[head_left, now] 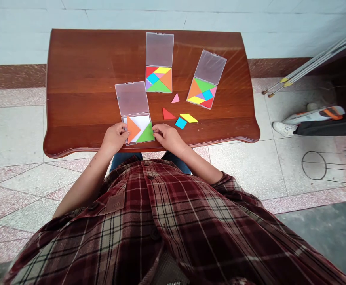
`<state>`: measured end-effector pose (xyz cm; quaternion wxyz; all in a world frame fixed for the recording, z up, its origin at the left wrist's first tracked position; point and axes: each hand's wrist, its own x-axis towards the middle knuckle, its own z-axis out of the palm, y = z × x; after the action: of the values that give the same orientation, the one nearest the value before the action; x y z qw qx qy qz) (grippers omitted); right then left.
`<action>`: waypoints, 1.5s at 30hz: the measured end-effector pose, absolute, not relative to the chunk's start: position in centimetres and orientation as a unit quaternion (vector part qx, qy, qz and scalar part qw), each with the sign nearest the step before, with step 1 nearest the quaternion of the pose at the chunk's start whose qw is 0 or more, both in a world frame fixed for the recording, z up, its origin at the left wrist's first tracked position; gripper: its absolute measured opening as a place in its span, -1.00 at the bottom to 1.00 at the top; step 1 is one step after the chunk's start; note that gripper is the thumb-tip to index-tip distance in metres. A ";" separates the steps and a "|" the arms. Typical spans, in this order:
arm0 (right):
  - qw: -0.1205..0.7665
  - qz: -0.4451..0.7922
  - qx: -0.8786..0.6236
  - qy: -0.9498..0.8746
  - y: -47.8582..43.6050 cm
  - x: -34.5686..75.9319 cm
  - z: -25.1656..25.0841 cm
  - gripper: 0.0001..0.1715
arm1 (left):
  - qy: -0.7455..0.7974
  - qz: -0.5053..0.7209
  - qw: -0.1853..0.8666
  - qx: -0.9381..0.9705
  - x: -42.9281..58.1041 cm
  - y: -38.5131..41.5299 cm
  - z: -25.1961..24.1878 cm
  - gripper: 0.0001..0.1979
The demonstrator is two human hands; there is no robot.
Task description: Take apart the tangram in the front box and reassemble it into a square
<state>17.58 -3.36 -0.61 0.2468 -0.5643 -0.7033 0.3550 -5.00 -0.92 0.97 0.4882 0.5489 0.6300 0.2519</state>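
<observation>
The open tangram case (132, 99) lies at the table's near edge, its clear lid folded back. Inside it, a large orange triangle (133, 129) and a large green triangle (146, 133) rest on a white base. With fingers pinched, my left hand (114, 138) grips the orange triangle at the case's left edge. My right hand (169, 137) has its fingertips closed at the case's right edge beside the green triangle; what they hold, if anything, is hidden. Loose on the table to the right are a red triangle (168, 114), a blue square (180, 123), a yellow parallelogram (189, 118) and a pink triangle (175, 98).
Two open cases filled with coloured pieces lie farther back: one filled case (159, 49) at the middle and another filled case (210, 67) to the right. The brown wooden table (86, 71) stands against a pale wall. Another person's leg (321, 128) shows at right.
</observation>
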 end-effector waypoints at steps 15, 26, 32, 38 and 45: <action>0.251 0.360 -0.544 -0.716 -3.5 17.7 -0.3 -0.76 | 0.640 0.164 0.400 0.635 -4.9 -0.9 1.1 -0.50; 0.249 0.364 -0.534 -0.722 -3.6 17.6 -0.3 -0.78 | 0.629 0.152 0.401 0.648 -5.0 -0.7 1.4 -0.45; 0.266 0.375 -0.532 -0.711 -3.5 17.6 -0.3 -0.79 | 0.630 0.225 0.472 0.575 -5.2 -0.3 0.6 -0.55; 0.309 0.461 -0.537 -0.635 -2.0 15.8 -0.2 -0.76 | 0.585 0.303 0.567 0.495 -4.1 -1.1 2.6 -0.67; 0.323 0.578 -0.505 -0.553 -0.1 14.7 0.1 -0.82 | 0.594 0.362 0.550 0.461 -4.2 -2.2 2.2 -0.77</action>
<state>14.71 -0.09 0.09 0.3231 -0.5054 -0.5533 0.5780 -4.20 -2.21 2.19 0.5504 0.4613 0.5944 0.3619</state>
